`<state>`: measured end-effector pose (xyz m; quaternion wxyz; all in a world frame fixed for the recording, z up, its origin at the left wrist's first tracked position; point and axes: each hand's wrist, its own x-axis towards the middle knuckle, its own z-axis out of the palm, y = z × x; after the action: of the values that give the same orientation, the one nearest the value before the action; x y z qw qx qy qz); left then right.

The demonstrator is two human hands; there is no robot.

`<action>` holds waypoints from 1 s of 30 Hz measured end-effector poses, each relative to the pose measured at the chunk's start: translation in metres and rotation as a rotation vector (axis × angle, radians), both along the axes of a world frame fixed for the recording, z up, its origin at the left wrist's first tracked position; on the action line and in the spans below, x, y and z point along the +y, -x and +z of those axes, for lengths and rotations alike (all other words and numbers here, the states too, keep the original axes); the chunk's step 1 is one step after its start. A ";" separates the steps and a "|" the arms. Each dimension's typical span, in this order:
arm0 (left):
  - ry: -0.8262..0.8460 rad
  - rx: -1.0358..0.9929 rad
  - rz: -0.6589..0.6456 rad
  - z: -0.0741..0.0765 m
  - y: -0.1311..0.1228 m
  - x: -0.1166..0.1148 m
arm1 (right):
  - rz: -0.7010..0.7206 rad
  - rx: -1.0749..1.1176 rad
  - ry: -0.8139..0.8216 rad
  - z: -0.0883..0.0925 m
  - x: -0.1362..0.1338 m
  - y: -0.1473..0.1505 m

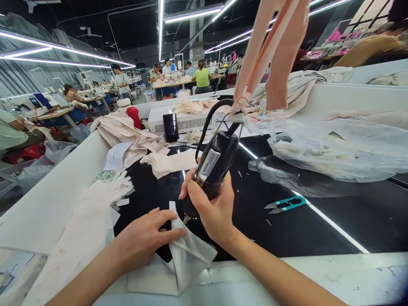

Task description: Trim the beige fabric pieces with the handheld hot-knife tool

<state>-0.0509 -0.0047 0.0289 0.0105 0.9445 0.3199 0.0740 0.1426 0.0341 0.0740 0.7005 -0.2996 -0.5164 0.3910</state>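
My right hand is wrapped round a black corded handheld power tool with a silver plate on its side. The tool points downward, its narrow tip just over the cloth. Pink fabric strips tied at its top run up out of view. My left hand lies with thumb and forefinger stretched out on a pale fabric piece, which is folded at an angle near the table's front edge. The fingertips press on the cloth beside the tool's tip; the other fingers are partly hidden.
Teal thread snips lie on the black tabletop at right, with a plastic bag behind. Layered pale fabric covers the left side. A phone leans against a white vented box. People sit at sewing machines beyond.
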 end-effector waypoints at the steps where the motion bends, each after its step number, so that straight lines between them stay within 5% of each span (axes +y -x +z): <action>1: -0.005 0.000 0.000 0.000 0.000 0.000 | 0.000 0.008 -0.002 -0.001 0.001 0.001; 21: 0.015 0.007 0.021 -0.003 0.000 0.000 | 0.057 -0.031 0.008 -0.005 0.016 0.011; 30: 0.097 -0.161 0.194 -0.004 -0.010 0.001 | -0.008 -0.137 -0.059 0.002 0.026 -0.027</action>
<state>-0.0409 -0.0038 0.0252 0.0743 0.8986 0.4109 0.1345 0.1693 0.0597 0.0764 0.6737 -0.3072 -0.5730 0.3514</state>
